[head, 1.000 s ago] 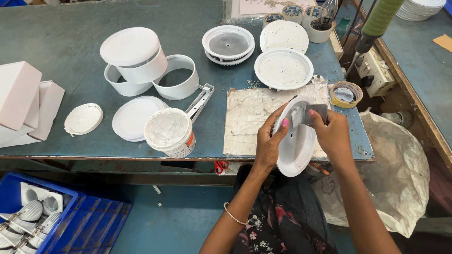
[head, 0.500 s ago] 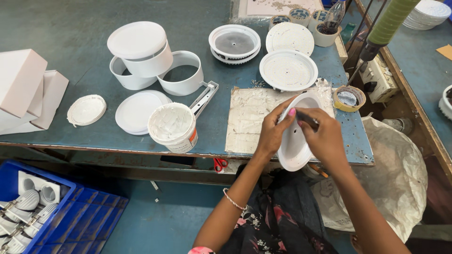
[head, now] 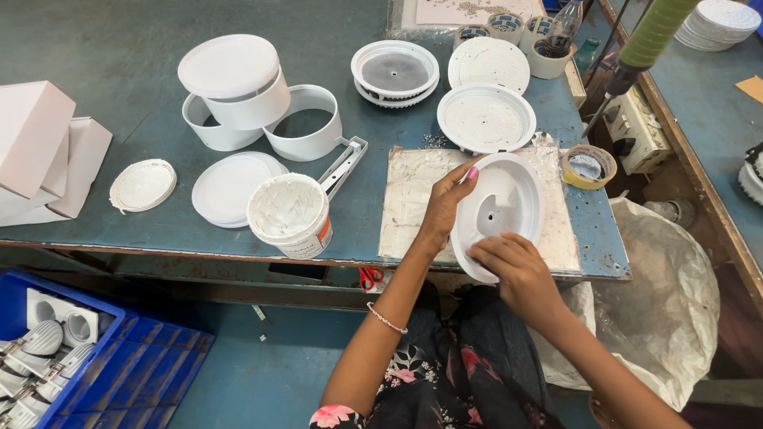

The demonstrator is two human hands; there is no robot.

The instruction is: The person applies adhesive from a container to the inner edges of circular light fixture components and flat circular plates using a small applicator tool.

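Note:
A white round dish-shaped lamp housing point(head: 505, 208) with a small hole in its middle is tilted over the table's front edge. My left hand point(head: 445, 208) grips its left rim, thumb up near the top. My right hand point(head: 515, 266) presses on the housing's lower inner rim, fingers bunched; whether something small is under them is hidden. Beneath the housing lies a paste-smeared work board point(head: 417, 202). An open tub of white paste point(head: 290, 213) stands to the left of my left hand.
Similar white round plates point(head: 486, 117) and a ringed housing point(head: 395, 71) lie behind the board. White cylinders point(head: 306, 123), lids point(head: 230, 187), a tape roll point(head: 588, 167), white boxes point(head: 36, 147), a blue crate point(head: 71, 357) of parts and a white sack point(head: 668, 294) surround the spot.
My right hand has slid from the housing's upper right rim down to its lower inner rim. The housing now shows more of its hollow face. The camera has shifted slightly.

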